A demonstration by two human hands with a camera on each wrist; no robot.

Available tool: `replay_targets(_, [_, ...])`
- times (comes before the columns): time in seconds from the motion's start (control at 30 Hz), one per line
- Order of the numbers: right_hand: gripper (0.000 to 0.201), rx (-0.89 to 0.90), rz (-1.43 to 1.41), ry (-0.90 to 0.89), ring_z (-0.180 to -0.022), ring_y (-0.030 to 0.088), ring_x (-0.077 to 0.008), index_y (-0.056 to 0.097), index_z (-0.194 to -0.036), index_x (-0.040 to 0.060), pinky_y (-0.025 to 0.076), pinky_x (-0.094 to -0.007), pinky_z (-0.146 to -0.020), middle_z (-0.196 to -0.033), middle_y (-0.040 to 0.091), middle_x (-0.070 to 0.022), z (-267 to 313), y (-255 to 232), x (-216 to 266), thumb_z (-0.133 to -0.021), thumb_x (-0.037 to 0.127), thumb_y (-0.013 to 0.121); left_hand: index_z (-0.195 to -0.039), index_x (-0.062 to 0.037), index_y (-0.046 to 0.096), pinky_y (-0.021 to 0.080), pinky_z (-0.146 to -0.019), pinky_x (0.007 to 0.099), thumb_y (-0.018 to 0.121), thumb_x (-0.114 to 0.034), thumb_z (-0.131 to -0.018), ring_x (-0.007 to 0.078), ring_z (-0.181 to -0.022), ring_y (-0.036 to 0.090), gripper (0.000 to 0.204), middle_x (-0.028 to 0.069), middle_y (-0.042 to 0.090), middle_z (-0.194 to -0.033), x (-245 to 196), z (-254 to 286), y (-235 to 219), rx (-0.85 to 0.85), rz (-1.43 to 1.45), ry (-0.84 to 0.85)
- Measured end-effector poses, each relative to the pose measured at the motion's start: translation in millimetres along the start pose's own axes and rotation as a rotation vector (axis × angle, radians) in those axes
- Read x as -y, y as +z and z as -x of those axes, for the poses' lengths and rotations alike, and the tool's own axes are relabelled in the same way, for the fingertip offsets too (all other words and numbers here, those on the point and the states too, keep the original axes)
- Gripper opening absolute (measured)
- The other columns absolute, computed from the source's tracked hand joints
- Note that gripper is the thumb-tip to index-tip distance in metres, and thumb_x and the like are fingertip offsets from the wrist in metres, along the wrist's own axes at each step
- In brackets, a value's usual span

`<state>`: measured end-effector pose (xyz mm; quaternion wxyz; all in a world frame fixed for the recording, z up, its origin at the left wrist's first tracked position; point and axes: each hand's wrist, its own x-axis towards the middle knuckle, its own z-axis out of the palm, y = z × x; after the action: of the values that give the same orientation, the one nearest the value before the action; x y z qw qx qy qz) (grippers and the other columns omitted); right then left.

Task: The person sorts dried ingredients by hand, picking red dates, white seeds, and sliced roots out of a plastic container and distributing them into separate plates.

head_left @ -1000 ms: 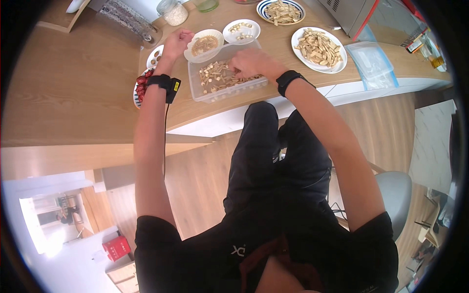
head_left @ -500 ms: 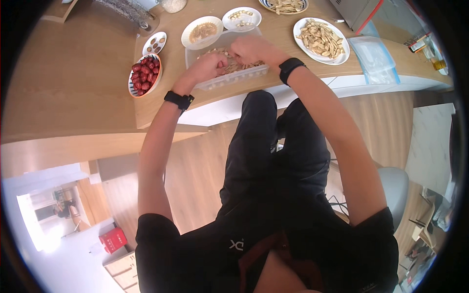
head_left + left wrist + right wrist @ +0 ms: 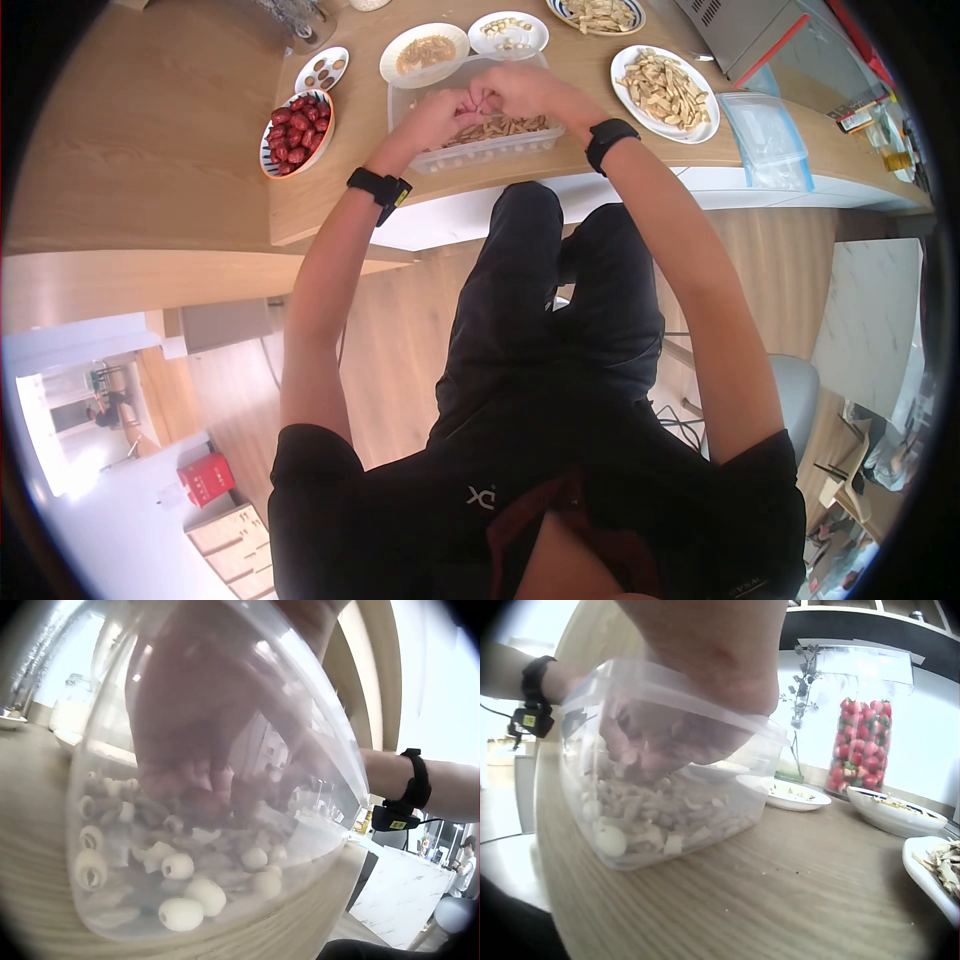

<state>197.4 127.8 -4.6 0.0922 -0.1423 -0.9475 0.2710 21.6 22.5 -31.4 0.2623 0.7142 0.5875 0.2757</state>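
Observation:
Over the clear plastic box (image 3: 490,152), my left hand (image 3: 432,118) and right hand (image 3: 518,88) meet at their fingertips. Their curled fingers pinch a small piece between them; it is mostly hidden, and I cannot tell its kind. Round cream lotus seeds (image 3: 182,914), some with a hole at the end, lie against the wall of the box in the left wrist view. Pale dried slices (image 3: 515,127) cover the rest of its bottom. The right wrist view shows the fingers low inside the box, blurred by the translucent wall.
Behind the box stand a bowl of tan shreds (image 3: 427,52) and a plate with pale seeds (image 3: 508,33). Red dates (image 3: 298,132) fill a bowl on the left, near a small plate of brown discs (image 3: 323,72). Dried slices (image 3: 665,90) heap a plate at right, beside plastic bags (image 3: 765,140).
My left hand has come from beside the bowl of shreds down into the box, then up against my right hand. The right hand has shifted slightly away from the box's contents.

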Motion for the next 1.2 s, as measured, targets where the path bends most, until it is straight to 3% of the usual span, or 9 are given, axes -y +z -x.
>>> replay_targets(0.13, [0.015,0.011,-0.007,0.019,-0.079,0.066,-0.0282,0.066,-0.092,0.0097,0.051,-0.0408,-0.07,-0.082,0.069,-0.0086,0,-2,4,-0.078,0.012,0.068,-0.082,-0.003,0.065,0.047,-0.06,0.0363,0.07,-0.018,-0.083,0.0241,-0.061,0.06,0.016,0.0121,0.065,-0.07,-4,-1,-6,-0.031,-0.049,-0.033])
replay_targets(0.23, [0.016,-0.041,0.059,-0.017,-0.08,0.066,-0.0288,0.066,-0.092,0.0097,0.05,-0.0417,-0.069,-0.082,0.069,-0.0095,-1,4,-2,-0.078,0.017,0.07,-0.086,-0.0004,0.063,0.046,-0.061,0.0292,0.07,-0.015,-0.085,0.0149,-0.063,0.057,0.016,0.0095,0.064,-0.072,-2,-1,-9,0.08,-0.28,-0.095])
replay_targets(0.3, [0.016,0.09,0.241,0.042,-0.081,0.066,-0.0303,0.067,-0.089,0.0099,0.05,-0.0428,-0.068,-0.084,0.069,-0.0101,-1,6,0,-0.078,0.021,0.071,-0.081,-0.0003,0.063,0.046,-0.059,0.0319,0.07,-0.012,-0.084,0.0185,-0.062,0.058,0.014,0.0108,0.063,-0.07,2,1,-5,0.089,-0.243,0.024])
replay_targets(0.5, [0.01,0.133,0.272,0.059,-0.079,0.065,-0.0319,0.065,-0.083,0.0088,0.049,-0.0441,-0.066,-0.079,0.068,-0.0113,2,7,1,-0.077,0.016,0.069,-0.08,-0.0009,0.063,0.047,-0.058,0.0354,0.071,-0.009,-0.081,0.0235,-0.064,0.061,0.012,0.0127,0.065,-0.073,3,-3,-3,0.141,-0.258,0.074])
replay_targets(0.63, [0.012,0.164,0.324,0.092,-0.085,0.066,-0.0335,0.067,-0.082,0.0099,0.05,-0.0456,-0.069,-0.085,0.069,-0.0134,2,3,7,-0.074,0.017,0.069,-0.08,-0.0011,0.063,0.048,-0.06,0.0364,0.07,-0.008,-0.081,0.0249,-0.066,0.063,0.01,0.0134,0.065,-0.073,-3,-3,-4,0.178,-0.258,-0.009])
replay_targets(0.83, [0.01,0.139,0.282,0.068,-0.084,0.066,-0.0351,0.067,-0.083,0.0091,0.051,-0.0456,-0.069,-0.086,0.069,-0.0144,-2,3,-1,-0.075,0.014,0.064,-0.086,-0.0001,0.06,0.048,-0.064,0.0371,0.066,-0.008,-0.086,0.0265,-0.067,0.06,0.009,0.0128,0.065,-0.08,3,-1,-3,-0.002,-0.303,0.195])
replay_targets(0.9, [0.011,0.096,0.265,0.065,-0.084,0.066,-0.0353,0.067,-0.084,0.0073,0.051,-0.0455,-0.069,-0.085,0.069,-0.0147,-4,5,-3,-0.074,0.011,0.063,-0.09,-0.0009,0.059,0.048,-0.063,0.0344,0.063,-0.009,-0.09,0.0203,-0.065,0.058,0.01,0.0083,0.063,-0.078,-5,0,-2,-0.072,-0.134,0.128])
replay_targets(1.0, [0.012,0.034,0.186,0.02,-0.081,0.065,-0.0355,0.066,-0.085,0.0061,0.05,-0.0449,-0.069,-0.083,0.069,-0.0151,-4,5,-6,-0.074,0.009,0.062,-0.09,-0.002,0.059,0.05,-0.07,0.0367,0.067,-0.013,-0.086,0.026,-0.076,0.062,0.015,0.0131,0.065,-0.083,-10,0,-4,-0.051,0.06,-0.065])
replay_targets(1.2, [0.01,-0.079,-0.005,-0.053,-0.068,0.061,-0.0341,0.062,-0.087,0.005,0.047,-0.0427,-0.063,-0.072,0.064,-0.0166,-2,5,-7,-0.078,0.004,0.057,-0.093,-0.002,0.061,0.051,-0.067,0.032,0.077,-0.019,-0.081,0.0197,-0.07,0.062,0.026,0.0087,0.068,-0.08,1,-4,-3,-0.08,0.011,-0.057])
